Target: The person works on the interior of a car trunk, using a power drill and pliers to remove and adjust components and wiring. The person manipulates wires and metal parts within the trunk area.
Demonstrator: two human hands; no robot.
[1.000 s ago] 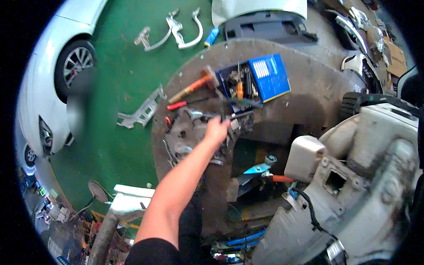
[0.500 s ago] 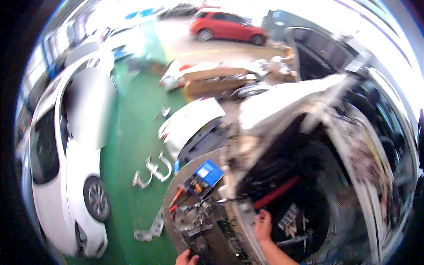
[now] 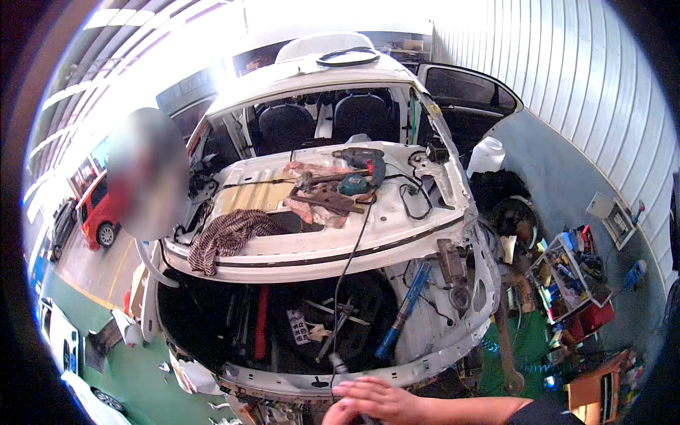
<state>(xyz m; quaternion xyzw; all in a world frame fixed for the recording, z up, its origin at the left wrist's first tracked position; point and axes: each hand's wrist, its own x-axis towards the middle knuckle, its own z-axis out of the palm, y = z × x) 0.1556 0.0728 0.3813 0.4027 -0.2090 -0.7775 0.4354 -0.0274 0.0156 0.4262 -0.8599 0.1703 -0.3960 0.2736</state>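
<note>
The right hand met the left hand near the car's rear sill, right fingers together, left ones unclear. Just beyond was a grey cylindrical piece; whether they gripped it, I couldn't tell.

Hands now close together by the car body's rear edge, previously apart
</note>
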